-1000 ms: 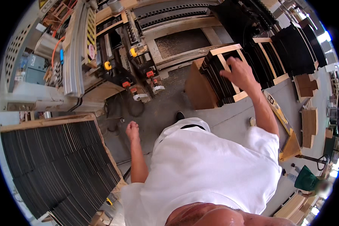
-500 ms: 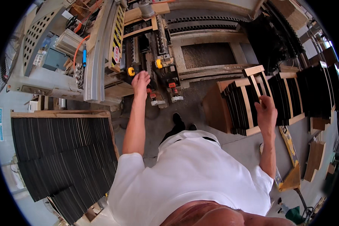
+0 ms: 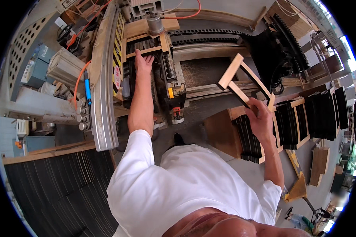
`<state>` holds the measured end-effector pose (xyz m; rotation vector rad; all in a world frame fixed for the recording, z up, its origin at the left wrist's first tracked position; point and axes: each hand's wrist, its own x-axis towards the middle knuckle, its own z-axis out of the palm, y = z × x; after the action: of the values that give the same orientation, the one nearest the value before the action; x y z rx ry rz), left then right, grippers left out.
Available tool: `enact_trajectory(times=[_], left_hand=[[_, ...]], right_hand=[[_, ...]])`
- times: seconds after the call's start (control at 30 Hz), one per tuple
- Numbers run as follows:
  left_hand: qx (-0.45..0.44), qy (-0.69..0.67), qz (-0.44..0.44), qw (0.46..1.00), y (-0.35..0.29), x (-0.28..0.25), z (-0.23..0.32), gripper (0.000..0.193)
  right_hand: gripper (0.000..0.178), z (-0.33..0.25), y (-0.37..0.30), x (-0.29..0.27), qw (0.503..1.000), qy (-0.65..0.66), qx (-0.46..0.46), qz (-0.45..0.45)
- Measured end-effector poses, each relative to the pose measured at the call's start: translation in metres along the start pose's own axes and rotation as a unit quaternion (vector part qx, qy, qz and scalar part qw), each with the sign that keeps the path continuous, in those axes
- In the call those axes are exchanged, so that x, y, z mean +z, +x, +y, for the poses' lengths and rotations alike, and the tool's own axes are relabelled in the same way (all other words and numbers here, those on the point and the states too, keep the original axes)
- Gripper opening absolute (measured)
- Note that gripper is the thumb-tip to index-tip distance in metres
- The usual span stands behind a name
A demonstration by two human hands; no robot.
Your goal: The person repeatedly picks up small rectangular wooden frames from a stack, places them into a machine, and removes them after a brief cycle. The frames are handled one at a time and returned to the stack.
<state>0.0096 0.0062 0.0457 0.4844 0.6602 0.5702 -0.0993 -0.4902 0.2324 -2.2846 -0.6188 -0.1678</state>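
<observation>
My left hand (image 3: 143,65) reaches over the machine, its fingers apart at the near bar of a light wooden frame (image 3: 149,51). One digit overlaps that bar; whether it presses on it I cannot tell. The frame lies in the machine beneath a metal cylinder (image 3: 155,24). My right hand (image 3: 261,120) is closed around the near end of another wooden frame (image 3: 231,71), pale on its faces and dark along its sides. That frame is held up and tilted, above a stack of similar dark-edged frames (image 3: 247,136).
More stacks of frames (image 3: 324,116) stand at the right, near a yellow pallet jack (image 3: 296,189). Dark strips (image 3: 59,189) fill a wooden-edged stack at lower left. A metal beam (image 3: 103,94) runs along the machine's left side. A blue pen-like tool (image 3: 87,89) hangs beside it.
My left hand has moved forward, from near the yellow knobs to the frame in the machine. My right hand has lifted a frame off the stack and brought it leftward.
</observation>
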Motion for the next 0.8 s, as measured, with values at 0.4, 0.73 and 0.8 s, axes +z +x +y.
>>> enact_trajectory(times=[0.4, 0.73, 0.8], left_hand=[[-0.014, -0.026, -0.012, 0.999, -0.061, -0.074, -0.029, 0.028], [0.006, -0.036, -0.157, 0.987, -0.122, -0.085, -0.032, 0.026], [0.015, -0.052, -0.15, 0.987, -0.12, -0.083, -0.037, 0.025]], right_hand=[[0.021, -0.046, 0.135, 0.168, 0.952, -0.014, -0.293, -0.083], [0.026, -0.06, 0.182, 0.311, 0.889, 0.005, -0.42, -0.18], [0.026, -0.056, 0.186, 0.313, 0.893, -0.003, -0.406, -0.194]])
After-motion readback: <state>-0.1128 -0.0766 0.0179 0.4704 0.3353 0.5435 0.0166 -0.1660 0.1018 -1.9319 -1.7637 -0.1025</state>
